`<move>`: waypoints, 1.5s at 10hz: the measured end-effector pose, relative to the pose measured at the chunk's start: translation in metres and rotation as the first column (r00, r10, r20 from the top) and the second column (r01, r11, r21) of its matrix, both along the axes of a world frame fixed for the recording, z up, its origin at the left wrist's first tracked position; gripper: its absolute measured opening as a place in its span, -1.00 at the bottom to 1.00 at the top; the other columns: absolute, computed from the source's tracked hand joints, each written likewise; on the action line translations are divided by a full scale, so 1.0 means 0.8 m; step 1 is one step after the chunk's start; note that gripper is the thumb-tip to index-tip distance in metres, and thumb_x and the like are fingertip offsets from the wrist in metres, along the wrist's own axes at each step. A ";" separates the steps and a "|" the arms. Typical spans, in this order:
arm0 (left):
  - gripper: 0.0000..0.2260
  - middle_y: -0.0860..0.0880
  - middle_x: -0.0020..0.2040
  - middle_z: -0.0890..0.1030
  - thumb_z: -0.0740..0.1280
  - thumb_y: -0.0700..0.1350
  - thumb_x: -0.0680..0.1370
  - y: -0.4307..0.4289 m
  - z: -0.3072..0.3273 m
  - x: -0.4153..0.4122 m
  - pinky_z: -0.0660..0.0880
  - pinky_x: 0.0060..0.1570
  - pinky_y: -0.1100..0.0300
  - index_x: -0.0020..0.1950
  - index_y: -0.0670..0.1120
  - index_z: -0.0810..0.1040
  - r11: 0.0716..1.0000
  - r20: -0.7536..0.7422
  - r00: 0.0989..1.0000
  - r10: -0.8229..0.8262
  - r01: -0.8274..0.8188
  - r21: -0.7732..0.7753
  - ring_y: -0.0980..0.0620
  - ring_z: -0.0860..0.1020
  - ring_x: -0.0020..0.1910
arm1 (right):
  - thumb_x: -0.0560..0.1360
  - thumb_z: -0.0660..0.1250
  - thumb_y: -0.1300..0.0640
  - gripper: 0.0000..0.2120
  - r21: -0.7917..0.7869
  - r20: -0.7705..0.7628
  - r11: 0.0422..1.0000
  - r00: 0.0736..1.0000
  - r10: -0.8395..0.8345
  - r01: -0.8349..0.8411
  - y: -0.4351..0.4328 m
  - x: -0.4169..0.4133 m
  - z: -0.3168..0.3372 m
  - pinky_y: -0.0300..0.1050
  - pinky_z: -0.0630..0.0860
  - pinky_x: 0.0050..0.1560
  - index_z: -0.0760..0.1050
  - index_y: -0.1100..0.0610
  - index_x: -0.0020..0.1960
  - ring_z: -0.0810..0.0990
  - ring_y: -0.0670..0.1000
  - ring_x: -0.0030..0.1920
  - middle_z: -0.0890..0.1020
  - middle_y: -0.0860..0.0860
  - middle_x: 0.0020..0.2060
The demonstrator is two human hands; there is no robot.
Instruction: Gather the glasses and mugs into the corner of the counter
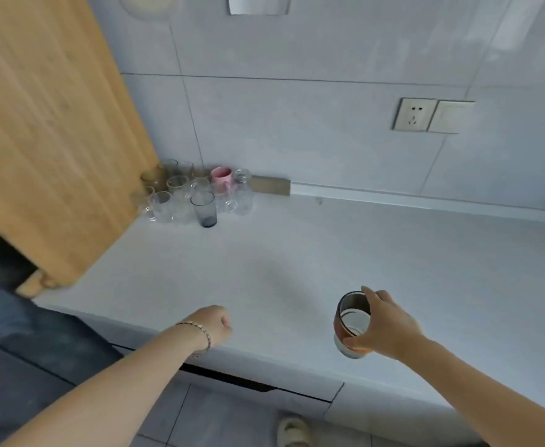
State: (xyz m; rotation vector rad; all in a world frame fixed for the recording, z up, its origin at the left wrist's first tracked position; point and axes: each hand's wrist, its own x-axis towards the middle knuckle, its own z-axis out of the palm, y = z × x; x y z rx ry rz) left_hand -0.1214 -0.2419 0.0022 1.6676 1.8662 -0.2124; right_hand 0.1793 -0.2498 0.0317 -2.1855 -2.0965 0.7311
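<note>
— Where does the person's right hand [381, 321] sit?

— Near the front edge of the white counter [329, 246], wrapped around a brown-and-white mug [351, 324]. The thumb presses the lower side of the mug and the fingers curl over the far rim, so the grasp is firm. Whether the mug's base touches the counter or hangs just above it cannot be told.

— And the left hand [218, 324]?

— It is curled into a loose fist with nothing in it, low over the counter's front edge. A thin bracelet [200, 335] circles that wrist.

— Where are the other cups?

— Well apart from the mug, in the far left corner where the counter meets the tiled wall [296, 124] and a wooden panel [48, 124]. A tight cluster of clear glasses [176, 196] stands there — upright, touching or nearly so. A dark-tinted glass [204, 209] stands at the front of the cluster, a pink mug [222, 177] sits toward the back, and a clear jar [242, 191] stands on the right side.

— Anything else?

— A wall socket [414, 114] beside a switch plate [451, 117], and a pale slipper [293, 430] on the floor below.
</note>
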 end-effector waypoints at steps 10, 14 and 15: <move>-0.75 -0.01 0.23 0.51 0.15 -0.03 0.55 0.368 -0.050 -0.345 0.45 0.20 0.12 0.19 -0.02 0.46 0.988 0.046 0.996 -0.076 0.081 -0.130 0.00 0.51 0.13 | 0.27 0.52 -0.14 0.05 -0.021 -0.206 0.950 0.928 -0.310 0.313 0.453 -0.422 -0.098 0.02 0.40 0.28 -0.02 0.19 0.50 0.42 0.19 0.31 0.31 0.17 0.32; -0.73 -0.04 0.32 0.45 0.15 -0.05 0.56 0.396 -0.028 -0.347 0.39 0.20 0.15 0.23 -0.05 0.42 0.956 0.058 0.960 -0.273 0.278 -0.093 -0.03 0.46 0.26 | 0.48 0.32 0.11 -0.77 -0.276 -0.198 0.888 0.883 -0.426 0.367 0.417 -0.417 -0.068 -0.13 0.44 -0.07 0.39 0.19 0.07 0.48 0.09 -0.06 0.55 0.09 -0.06; -0.67 -0.12 0.27 0.47 0.15 -0.07 0.58 0.406 0.007 -0.319 0.40 0.19 0.13 0.32 -0.14 0.37 0.948 0.015 0.951 -0.310 0.310 -0.074 -0.09 0.47 0.23 | 0.52 0.20 0.15 -0.73 -0.279 -0.059 0.927 0.959 -0.278 0.252 0.402 -0.400 -0.035 -0.19 0.46 0.05 0.49 0.18 0.18 0.55 0.09 0.10 0.57 0.07 0.10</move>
